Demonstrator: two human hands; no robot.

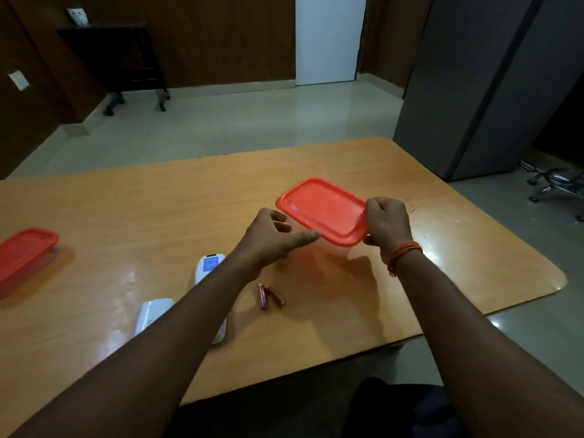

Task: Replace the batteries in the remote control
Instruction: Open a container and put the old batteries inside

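Note:
My right hand point(388, 224) grips the near right corner of an orange lid point(324, 210), which sits tilted on a clear container at the table's middle. My left hand point(274, 237) is at the container's left side, fingers apart, thumb touching the lid's near edge. The white remote control point(208, 267) lies face down below my left forearm, which hides its middle. Its detached white battery cover point(155, 312) lies to the left of it. Two reddish batteries point(268, 297) lie side by side on the table between my arms.
A second orange-lidded container point(25, 254) stands at the table's left edge. The wooden table point(126, 216) ends close on the right with a rounded corner. An office chair base point(556, 184) and a grey cabinet point(474, 90) stand beyond on the right.

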